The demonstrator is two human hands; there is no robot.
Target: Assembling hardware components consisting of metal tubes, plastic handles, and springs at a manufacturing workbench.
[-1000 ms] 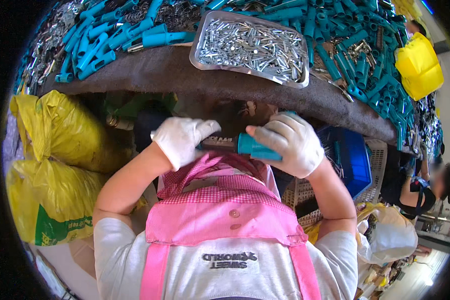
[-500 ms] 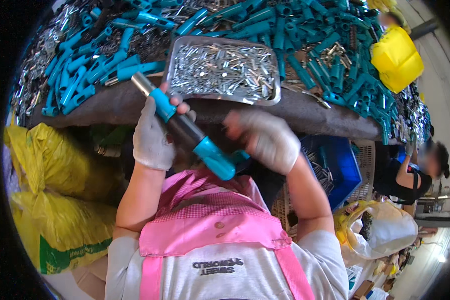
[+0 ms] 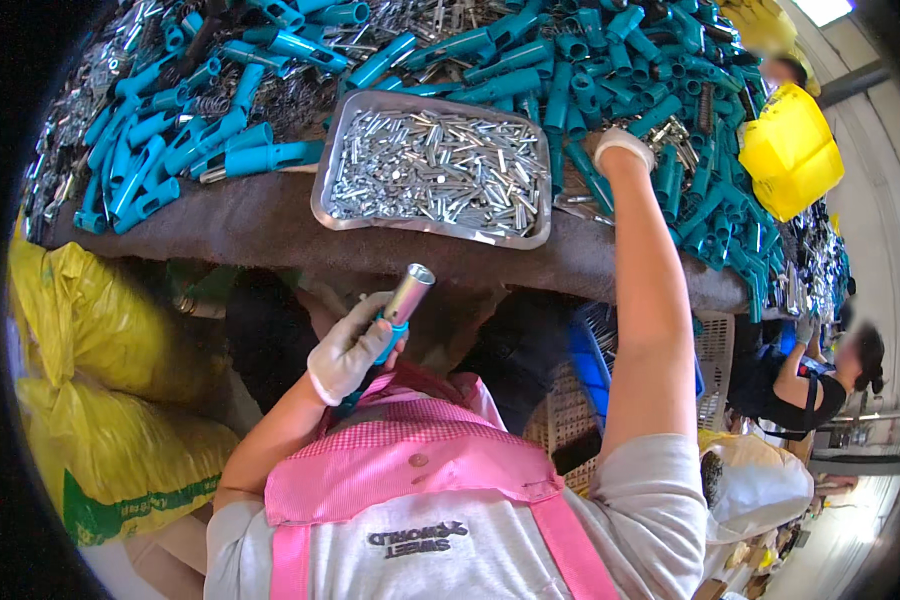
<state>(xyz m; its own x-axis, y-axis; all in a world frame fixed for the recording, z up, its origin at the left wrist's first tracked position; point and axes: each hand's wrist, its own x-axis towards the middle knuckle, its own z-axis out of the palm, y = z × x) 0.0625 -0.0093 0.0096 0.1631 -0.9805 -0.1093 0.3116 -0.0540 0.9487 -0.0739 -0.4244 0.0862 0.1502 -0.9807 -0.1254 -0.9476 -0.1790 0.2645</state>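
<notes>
Near my chest, my left hand (image 3: 345, 358) in a whitish glove is closed around a teal tubular tool with a shiny metal sleeve (image 3: 410, 293) at its upper end. That sleeve tilts up and away from me, and the lower part is mostly hidden by the hand and apron. My right arm is stretched far forward. At its end my right hand (image 3: 625, 153), gloved too, reaches into the pile beside some teal housings (image 3: 588, 172), and its fingers are hidden. Between the hands, on the bench edge, lies a metal tray (image 3: 438, 233) holding several small silver pins (image 3: 450, 165).
Teal housings (image 3: 140, 165) and metal parts cover the bench behind the tray. Yellow sacks (image 3: 120, 450) stand at the left. A blue crate (image 3: 592, 375) is beneath my right arm. A yellow bag (image 3: 790, 150) is far right, and a co-worker (image 3: 810, 385) sits farther right.
My right hand has left the tool area and stretched forward into the pile. My left hand has lowered the tool toward my chest and tipped its metal end to the right.
</notes>
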